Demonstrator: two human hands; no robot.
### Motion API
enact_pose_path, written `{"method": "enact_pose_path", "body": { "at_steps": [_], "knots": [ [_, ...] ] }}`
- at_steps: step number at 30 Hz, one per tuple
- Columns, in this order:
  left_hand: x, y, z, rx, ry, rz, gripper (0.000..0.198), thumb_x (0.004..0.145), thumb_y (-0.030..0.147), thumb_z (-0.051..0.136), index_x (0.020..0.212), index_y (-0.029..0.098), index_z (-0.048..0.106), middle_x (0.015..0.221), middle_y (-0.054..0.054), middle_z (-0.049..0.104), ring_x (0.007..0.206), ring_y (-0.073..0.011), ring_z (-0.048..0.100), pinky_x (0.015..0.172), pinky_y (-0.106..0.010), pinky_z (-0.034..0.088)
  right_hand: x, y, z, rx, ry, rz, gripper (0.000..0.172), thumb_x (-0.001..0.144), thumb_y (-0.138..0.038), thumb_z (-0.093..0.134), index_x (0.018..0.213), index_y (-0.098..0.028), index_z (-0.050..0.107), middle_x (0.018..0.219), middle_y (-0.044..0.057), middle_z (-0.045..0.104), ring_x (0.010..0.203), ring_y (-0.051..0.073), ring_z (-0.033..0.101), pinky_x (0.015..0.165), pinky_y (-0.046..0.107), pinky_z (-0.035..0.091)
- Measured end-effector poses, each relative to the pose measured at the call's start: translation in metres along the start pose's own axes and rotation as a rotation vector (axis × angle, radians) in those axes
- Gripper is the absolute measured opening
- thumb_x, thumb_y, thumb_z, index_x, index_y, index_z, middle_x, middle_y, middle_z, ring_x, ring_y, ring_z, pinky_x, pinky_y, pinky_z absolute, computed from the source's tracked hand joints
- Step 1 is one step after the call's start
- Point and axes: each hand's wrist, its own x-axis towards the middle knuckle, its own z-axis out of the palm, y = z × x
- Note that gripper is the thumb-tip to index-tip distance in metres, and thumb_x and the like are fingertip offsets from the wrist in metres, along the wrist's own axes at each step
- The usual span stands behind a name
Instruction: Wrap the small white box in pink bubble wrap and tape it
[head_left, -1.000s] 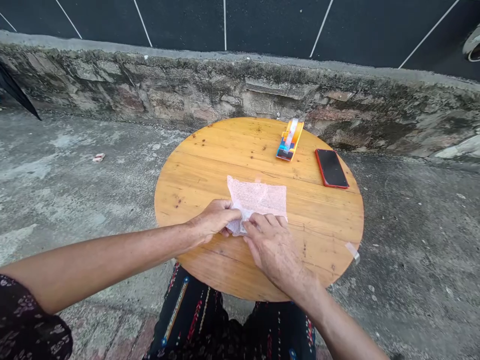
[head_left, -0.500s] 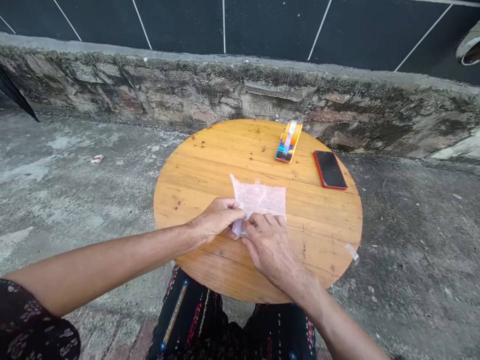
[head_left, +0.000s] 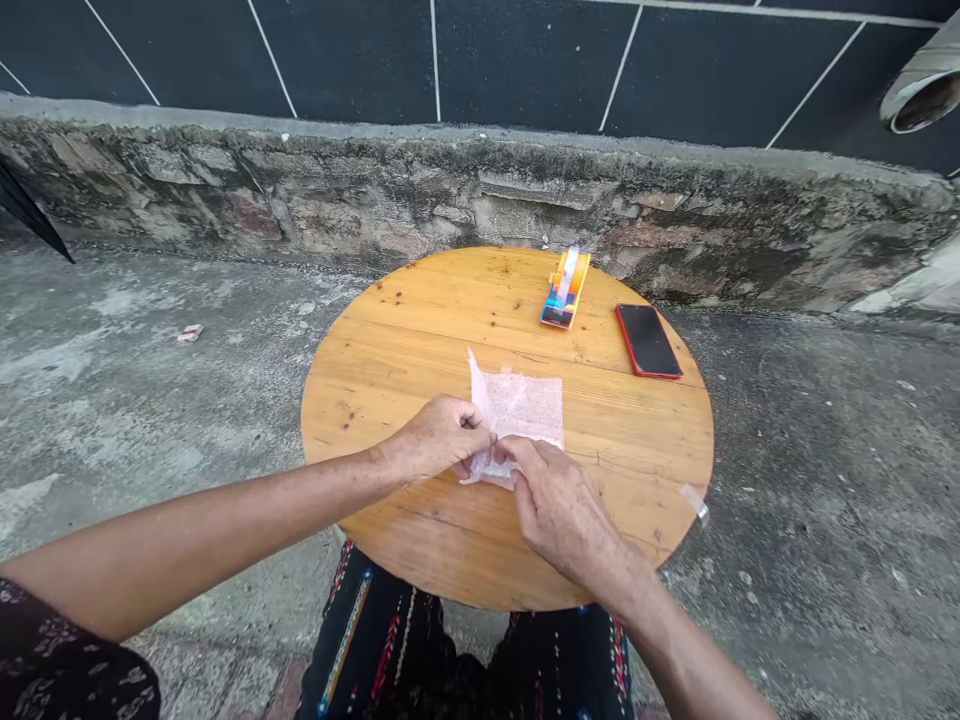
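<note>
A pale pink sheet of bubble wrap [head_left: 525,408] lies in the middle of a round wooden table [head_left: 405,350]. My left hand [head_left: 433,438] pinches the sheet's left edge and lifts it, so that edge stands up. My right hand [head_left: 559,505] is closed on the sheet's near edge, fingers pressed on it. Whatever the wrap covers is hidden under the hands.
An orange tape dispenser [head_left: 565,288] and a red-cased phone [head_left: 648,340] lie at the table's far right. A strip of clear tape [head_left: 695,503] hangs off the right rim. A rough stone kerb [head_left: 450,200] runs behind the table; concrete ground surrounds it. My patterned dark trousers show below.
The left edge of the bubble wrap has been lifted and folded inward, making the sheet narrower. Both hands stayed at its near left corner. The camera tilted down slightly.
</note>
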Motion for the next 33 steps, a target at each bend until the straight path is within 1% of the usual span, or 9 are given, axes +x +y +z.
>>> {"method": "enact_pose_path", "body": {
  "at_steps": [4,9,14,17,19,22,25,28,33],
  "knots": [
    [-0.006,0.005,-0.002,0.054,-0.075,0.008,0.013,0.071,0.018,0.055,0.066,0.014,0.066,0.058,-0.001,0.062,0.053,-0.0109,0.058,0.054,-0.023,0.052,-0.001,0.001,-0.001,0.045,0.0,0.02,0.04,0.082,-0.003,0.041,0.117,-0.018,0.049,0.1,0.008,0.066,0.089,0.021,0.062,0.075,0.033,0.048],
    [-0.006,0.002,-0.005,0.141,-0.119,0.02,0.028,0.07,0.013,0.048,0.084,0.014,0.073,0.069,-0.003,0.068,0.06,-0.0141,0.061,0.058,-0.024,0.05,0.002,0.003,-0.003,0.102,0.022,-0.025,0.038,0.083,-0.003,0.04,0.117,-0.018,0.05,0.12,0.01,0.058,0.097,0.019,0.062,0.08,0.033,0.051],
    [-0.002,-0.005,-0.006,0.474,-0.117,0.281,0.029,0.073,0.011,0.047,0.079,0.018,0.075,0.068,-0.001,0.068,0.062,-0.0141,0.058,0.057,-0.022,0.04,0.007,0.004,-0.004,0.028,-0.026,-0.02,0.037,0.086,-0.005,0.04,0.113,-0.015,0.062,0.133,0.013,0.05,0.095,0.02,0.065,0.081,0.035,0.054],
    [-0.003,-0.009,-0.006,0.562,-0.126,0.379,0.027,0.071,0.008,0.049,0.073,0.018,0.073,0.062,0.001,0.064,0.058,-0.0128,0.054,0.054,-0.021,0.035,0.007,0.003,-0.003,-0.002,-0.044,-0.022,0.038,0.083,-0.003,0.042,0.111,-0.014,0.065,0.134,0.013,0.051,0.092,0.019,0.066,0.082,0.034,0.054],
    [-0.004,-0.014,-0.005,0.594,-0.095,0.427,0.023,0.071,0.009,0.052,0.075,0.019,0.073,0.063,0.0,0.063,0.06,-0.0134,0.055,0.056,-0.022,0.036,0.007,0.002,-0.001,-0.018,-0.044,-0.034,0.037,0.082,-0.002,0.043,0.108,-0.013,0.067,0.133,0.014,0.051,0.094,0.019,0.065,0.085,0.034,0.053],
    [-0.005,-0.022,-0.004,0.665,-0.024,0.473,0.02,0.076,0.015,0.057,0.086,0.02,0.073,0.076,-0.002,0.066,0.071,-0.0169,0.059,0.064,-0.025,0.041,0.006,-0.001,0.001,-0.033,-0.043,-0.048,0.032,0.081,-0.002,0.045,0.1,-0.012,0.068,0.129,0.015,0.053,0.094,0.019,0.063,0.084,0.035,0.053],
    [-0.008,-0.03,-0.003,0.693,0.007,0.516,0.021,0.081,0.021,0.057,0.096,0.023,0.072,0.086,-0.004,0.065,0.082,-0.019,0.06,0.072,-0.028,0.044,0.005,-0.005,0.002,-0.099,-0.025,-0.082,0.03,0.081,-0.003,0.047,0.098,-0.013,0.069,0.116,0.013,0.059,0.096,0.022,0.059,0.081,0.036,0.053],
    [-0.014,-0.038,-0.004,0.623,0.02,0.587,0.021,0.085,0.022,0.055,0.102,0.024,0.069,0.095,-0.004,0.062,0.087,-0.0179,0.06,0.08,-0.03,0.047,0.002,-0.006,0.003,-0.179,0.012,-0.124,0.027,0.083,-0.005,0.049,0.098,-0.015,0.069,0.102,0.01,0.063,0.098,0.024,0.054,0.084,0.04,0.049],
    [-0.021,-0.055,-0.002,0.475,0.243,0.694,0.025,0.085,0.017,0.054,0.109,0.019,0.061,0.101,-0.007,0.059,0.096,-0.0189,0.057,0.086,-0.033,0.049,-0.001,-0.004,0.004,-0.218,0.04,-0.155,0.021,0.083,-0.007,0.052,0.094,-0.015,0.068,0.101,0.008,0.064,0.096,0.024,0.052,0.09,0.043,0.043]
  ]
}}
